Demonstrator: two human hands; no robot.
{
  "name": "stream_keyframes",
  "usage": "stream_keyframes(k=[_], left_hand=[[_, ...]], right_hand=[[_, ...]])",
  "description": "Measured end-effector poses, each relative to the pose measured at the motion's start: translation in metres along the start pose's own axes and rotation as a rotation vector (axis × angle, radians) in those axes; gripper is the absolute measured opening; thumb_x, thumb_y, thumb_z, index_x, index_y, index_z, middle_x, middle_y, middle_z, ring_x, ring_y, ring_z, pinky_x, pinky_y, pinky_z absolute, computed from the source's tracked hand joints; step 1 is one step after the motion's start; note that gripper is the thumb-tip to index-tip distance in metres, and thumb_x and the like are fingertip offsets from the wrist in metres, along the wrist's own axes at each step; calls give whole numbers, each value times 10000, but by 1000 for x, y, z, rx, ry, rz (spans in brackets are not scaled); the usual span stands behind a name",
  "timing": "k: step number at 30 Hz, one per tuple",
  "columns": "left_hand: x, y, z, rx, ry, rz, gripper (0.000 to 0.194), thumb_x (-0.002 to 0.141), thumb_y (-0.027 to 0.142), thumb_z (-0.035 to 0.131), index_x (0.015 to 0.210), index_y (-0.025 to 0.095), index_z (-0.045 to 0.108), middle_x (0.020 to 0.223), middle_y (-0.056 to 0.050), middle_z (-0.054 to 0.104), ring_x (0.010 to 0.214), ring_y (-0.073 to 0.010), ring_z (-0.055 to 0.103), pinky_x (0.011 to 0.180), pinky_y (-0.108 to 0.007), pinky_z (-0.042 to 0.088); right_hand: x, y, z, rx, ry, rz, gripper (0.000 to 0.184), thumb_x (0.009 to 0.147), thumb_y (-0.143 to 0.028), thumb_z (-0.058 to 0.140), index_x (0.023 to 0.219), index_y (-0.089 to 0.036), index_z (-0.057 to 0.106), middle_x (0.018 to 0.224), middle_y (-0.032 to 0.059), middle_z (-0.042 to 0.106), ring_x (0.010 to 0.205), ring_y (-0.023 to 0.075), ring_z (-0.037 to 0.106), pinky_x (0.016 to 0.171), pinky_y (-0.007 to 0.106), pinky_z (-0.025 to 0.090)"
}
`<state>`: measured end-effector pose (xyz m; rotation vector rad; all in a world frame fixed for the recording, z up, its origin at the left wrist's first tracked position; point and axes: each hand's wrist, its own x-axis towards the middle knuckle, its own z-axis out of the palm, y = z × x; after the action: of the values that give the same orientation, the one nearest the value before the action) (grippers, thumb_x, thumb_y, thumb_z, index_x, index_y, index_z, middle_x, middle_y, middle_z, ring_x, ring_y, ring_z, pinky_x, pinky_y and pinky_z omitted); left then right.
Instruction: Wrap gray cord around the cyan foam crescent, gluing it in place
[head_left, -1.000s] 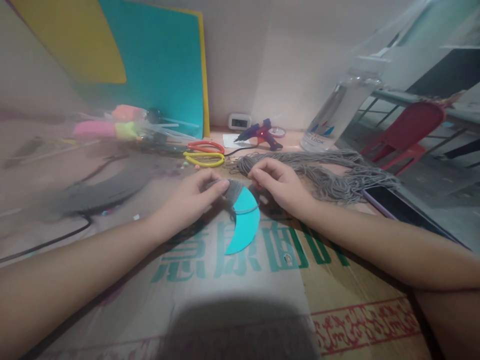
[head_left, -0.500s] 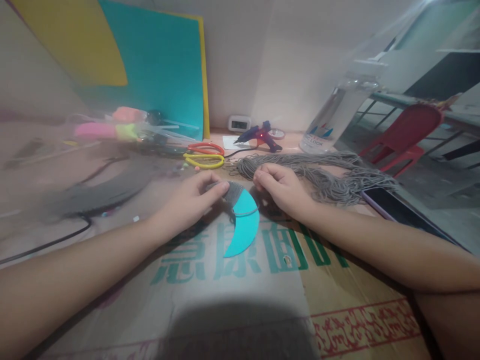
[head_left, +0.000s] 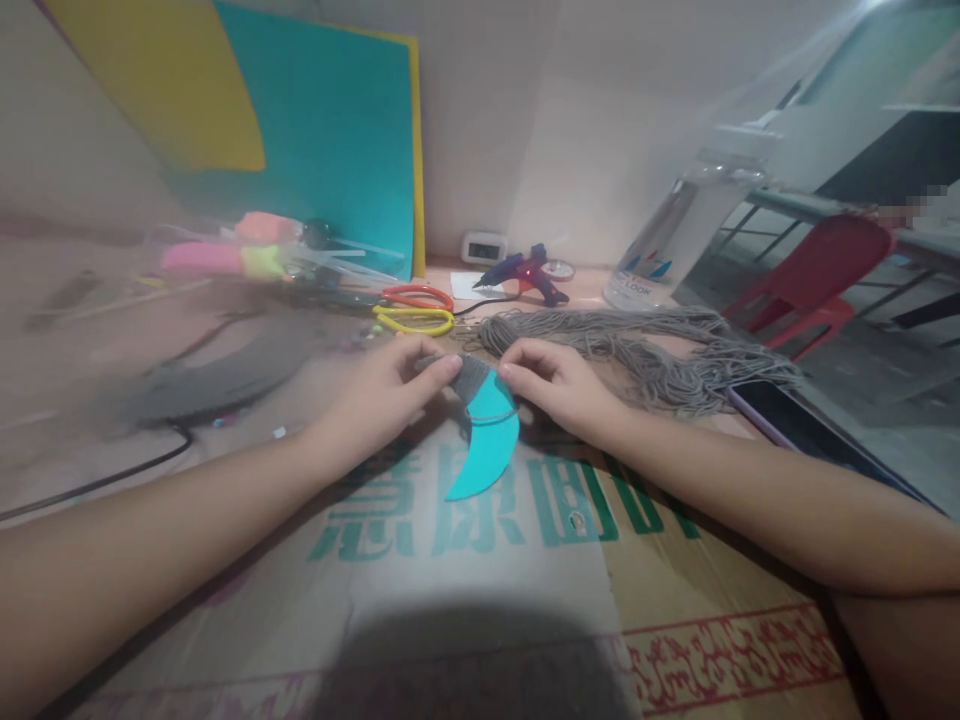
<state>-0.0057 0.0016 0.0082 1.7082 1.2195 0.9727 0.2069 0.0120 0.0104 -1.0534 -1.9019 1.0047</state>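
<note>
A turquoise crescent [head_left: 495, 450] hangs tip-down over the cardboard, its upper part wrapped in grey cord [head_left: 471, 376]. My left hand [head_left: 409, 385] pinches the wrapped end between thumb and fingers. A loose loop of the cord crosses the bare turquoise face. My right hand [head_left: 551, 378] is closed at the crescent's upper right edge, thumb against forefinger; the cord in its pinch is mostly hidden. Behind it lies a long hank of grey cord [head_left: 675, 350].
Scissors with red and yellow handles [head_left: 412, 310], a glue gun [head_left: 525, 275] with a red light and a small digital clock [head_left: 484, 247] stand at the back. To the right are a clear bottle [head_left: 675, 230] and a phone [head_left: 810, 430]. Printed cardboard [head_left: 525, 590] covers the tabletop.
My right hand has come left, from apart to right against the crescent's edge. The crescent's lower tip has risen slightly. My left hand keeps its pinch on the wrapped end.
</note>
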Motion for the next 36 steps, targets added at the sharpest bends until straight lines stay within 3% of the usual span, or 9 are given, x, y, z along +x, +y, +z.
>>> stream_keyframes(k=[3,6,11,14,22,27,36], left_hand=[[1,0,-1,18,39,24,310,841,502,591,821,193,581,652,15,636,538,-121,520,503,-220,369],[3,-1,1,-102,63,16,329,854,519,564,846,190,588,723,1,627,627,-134,556,561,-229,415],[12,-3,8,-549,109,-129,371,894,520,483,838,161,561,738,-12,565,607,-95,518,594,-223,440],[14,-3,10,-617,137,-153,370,863,508,536,902,143,580,739,-8,546,584,-81,492,555,-206,420],[8,-5,4,-399,90,-45,364,833,500,573,942,159,638,814,-38,592,672,-123,539,582,-228,448],[6,-1,1,-172,74,19,314,847,491,569,783,183,586,741,-11,583,703,-149,550,615,-239,443],[7,-5,-1,-30,101,44,282,846,456,590,745,193,583,713,-12,630,703,-167,584,640,-262,426]], right_hand=[[-1,1,2,-35,-72,56,212,845,-367,585,754,-177,555,570,-49,535,461,76,455,455,211,346],[-3,0,3,-92,-101,40,178,836,-338,592,762,-177,573,589,-41,549,486,79,469,466,208,355],[-5,-4,4,-207,138,-149,123,835,-271,576,743,-189,575,662,-18,583,606,104,518,591,236,418],[-6,-2,4,-180,263,-204,120,852,-286,568,774,-195,573,700,-10,582,657,117,537,633,250,430],[-3,2,2,-160,214,-161,134,862,-288,569,782,-184,591,699,-16,584,652,107,533,625,234,419],[-4,-3,4,-222,101,-95,150,853,-305,570,773,-184,607,700,-7,627,626,112,543,594,231,422],[-2,-3,5,-237,33,-90,158,856,-314,559,782,-184,612,695,-6,629,623,115,540,599,238,431]])
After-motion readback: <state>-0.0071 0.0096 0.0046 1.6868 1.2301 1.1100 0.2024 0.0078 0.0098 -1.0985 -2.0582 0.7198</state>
